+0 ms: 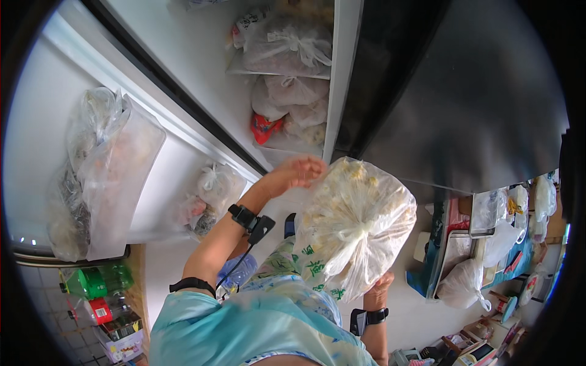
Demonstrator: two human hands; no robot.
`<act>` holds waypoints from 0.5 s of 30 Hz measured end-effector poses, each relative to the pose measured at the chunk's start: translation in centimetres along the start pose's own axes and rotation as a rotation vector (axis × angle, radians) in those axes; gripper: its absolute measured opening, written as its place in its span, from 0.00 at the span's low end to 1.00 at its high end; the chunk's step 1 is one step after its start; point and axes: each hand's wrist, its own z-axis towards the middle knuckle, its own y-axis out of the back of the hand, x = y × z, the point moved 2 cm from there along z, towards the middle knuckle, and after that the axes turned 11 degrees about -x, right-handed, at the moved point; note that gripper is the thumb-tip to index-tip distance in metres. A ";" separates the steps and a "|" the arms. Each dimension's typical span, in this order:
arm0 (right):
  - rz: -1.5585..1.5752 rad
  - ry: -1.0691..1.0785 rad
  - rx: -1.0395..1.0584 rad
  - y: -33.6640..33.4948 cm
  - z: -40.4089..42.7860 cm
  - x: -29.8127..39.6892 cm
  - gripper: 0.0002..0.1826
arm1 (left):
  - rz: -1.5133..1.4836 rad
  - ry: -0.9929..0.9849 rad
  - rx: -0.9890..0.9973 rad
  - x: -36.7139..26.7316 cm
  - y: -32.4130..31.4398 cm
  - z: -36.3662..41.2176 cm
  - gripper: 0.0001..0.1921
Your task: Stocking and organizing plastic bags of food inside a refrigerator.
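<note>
A large, knotted translucent plastic bag [366, 215] with pale yellowish contents and green printed writing hangs in front of my body. My right hand [381, 282] grips its lower right edge, with the fingers partly hidden behind the plastic. Just off the bag's upper left edge, my left hand [300, 171] is blurred, its fingers loosely bent and nothing visible in them. Beyond the left hand stands an open refrigerator compartment [197, 59]. Its shelves hold tied plastic bags [297, 89] and a red package [264, 128].
The open door at left carries bagged items in a door bin [123, 183] and a lower bin [215, 192]. A dark closed door [476, 100] fills the upper right. Bottles [98, 281] stand lower left. At right, a teal-covered table [425, 270] bears trays and bags.
</note>
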 end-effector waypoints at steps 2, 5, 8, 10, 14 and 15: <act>0.034 0.064 0.051 -1.2 -0.6 -0.5 0.38 | -0.068 -0.018 -0.239 -1.0 2.4 1.4 0.27; 0.008 0.111 -0.068 -1.6 -1.6 -1.2 0.32 | -0.411 0.019 -0.465 -0.9 7.8 4.4 0.23; -0.031 0.175 -0.205 -3.4 -2.1 -2.1 0.26 | -0.398 -0.014 -0.598 -2.4 10.0 6.8 0.35; -0.034 0.219 -0.265 -4.1 -2.2 -2.5 0.22 | -0.384 -0.028 -0.653 -4.0 9.2 7.9 0.34; 0.115 0.135 0.010 -2.6 -2.4 -2.9 0.32 | -0.298 -0.181 -0.580 -4.3 11.6 10.0 0.27; 0.165 0.092 0.110 -2.3 -2.4 -3.0 0.39 | -0.293 -0.178 -0.576 -4.1 11.9 10.4 0.27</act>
